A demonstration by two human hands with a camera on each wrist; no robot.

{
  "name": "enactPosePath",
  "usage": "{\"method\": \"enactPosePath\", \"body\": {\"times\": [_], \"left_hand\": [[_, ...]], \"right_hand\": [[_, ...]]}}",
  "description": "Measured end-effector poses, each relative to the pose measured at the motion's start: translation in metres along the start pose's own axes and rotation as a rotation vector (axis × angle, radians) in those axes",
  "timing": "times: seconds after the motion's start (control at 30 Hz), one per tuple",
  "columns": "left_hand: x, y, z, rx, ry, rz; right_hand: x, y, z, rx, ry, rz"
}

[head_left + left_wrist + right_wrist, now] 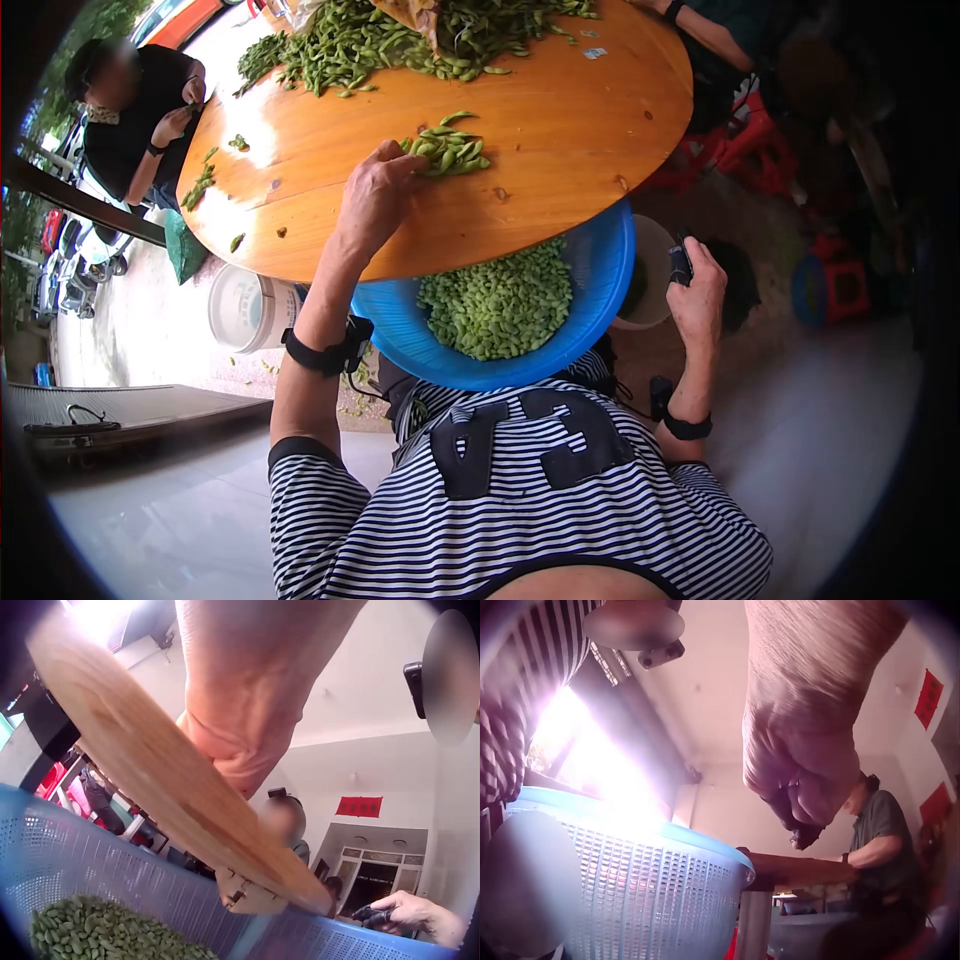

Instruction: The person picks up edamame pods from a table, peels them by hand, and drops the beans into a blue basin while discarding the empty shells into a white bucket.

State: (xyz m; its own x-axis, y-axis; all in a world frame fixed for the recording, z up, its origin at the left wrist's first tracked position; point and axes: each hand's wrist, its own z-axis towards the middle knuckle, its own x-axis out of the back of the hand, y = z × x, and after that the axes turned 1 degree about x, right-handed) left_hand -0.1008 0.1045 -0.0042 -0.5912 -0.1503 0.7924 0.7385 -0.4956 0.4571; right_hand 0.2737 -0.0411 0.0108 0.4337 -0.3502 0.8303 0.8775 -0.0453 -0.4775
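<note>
My left hand (378, 195) reaches over the table edge, its fingertips at the left side of a small heap of green soybean pods (450, 150). Whether they pinch a pod I cannot tell; the fingertips are partly hidden. In the left wrist view the wooden tabletop hides much of that hand. My right hand (700, 290) is held up right of the blue basket (600, 290), fingers curled around a small black object (681, 264). Shelled green soybeans (500, 300) lie in the basket below the table edge. Black also shows at the right hand's fingertips in the right wrist view.
A large mound of pods (390, 45) covers the table's far side, with a few loose pods (200, 185) at left. White buckets (250, 310) stand either side of the basket. One person (140, 120) sits at the left, another person (881, 840) across the table.
</note>
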Motion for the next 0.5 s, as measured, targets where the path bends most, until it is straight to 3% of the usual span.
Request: {"method": "enactPosePath", "body": {"times": [0.07, 0.13, 0.17, 0.23, 0.27, 0.33, 0.4, 0.47, 0.5], "left_hand": [[-0.003, 0.0, 0.001, 0.009, 0.015, 0.071], [0.0, 0.006, 0.002, 0.077, 0.141, -0.07], [0.003, 0.01, 0.002, 0.076, 0.138, -0.072], [0.011, 0.021, 0.001, 0.147, 0.292, -0.185], [0.009, 0.023, -0.003, 0.148, 0.294, -0.186], [0.002, 0.025, -0.017, -0.148, 0.16, 0.136], [0.0, 0.027, -0.022, -0.136, 0.139, 0.074], [0.007, 0.034, -0.02, 0.009, 0.26, -0.09], [0.008, 0.04, -0.02, 0.003, 0.283, -0.113]], "right_hand": [[-0.003, -0.005, -0.002, -0.014, -0.028, -0.007], [-0.008, -0.011, -0.001, 0.073, 0.054, 0.054], [-0.007, -0.014, 0.001, 0.076, 0.039, 0.06], [-0.008, -0.021, 0.003, 0.108, 0.04, 0.076], [-0.008, -0.024, 0.004, 0.145, 0.042, 0.093], [-0.011, -0.027, 0.005, 0.172, 0.041, 0.104], [-0.011, -0.033, 0.006, 0.195, 0.041, 0.118], [-0.008, -0.041, 0.006, 0.199, -0.018, 0.2], [-0.013, -0.043, 0.006, 0.197, -0.033, 0.293]]}}
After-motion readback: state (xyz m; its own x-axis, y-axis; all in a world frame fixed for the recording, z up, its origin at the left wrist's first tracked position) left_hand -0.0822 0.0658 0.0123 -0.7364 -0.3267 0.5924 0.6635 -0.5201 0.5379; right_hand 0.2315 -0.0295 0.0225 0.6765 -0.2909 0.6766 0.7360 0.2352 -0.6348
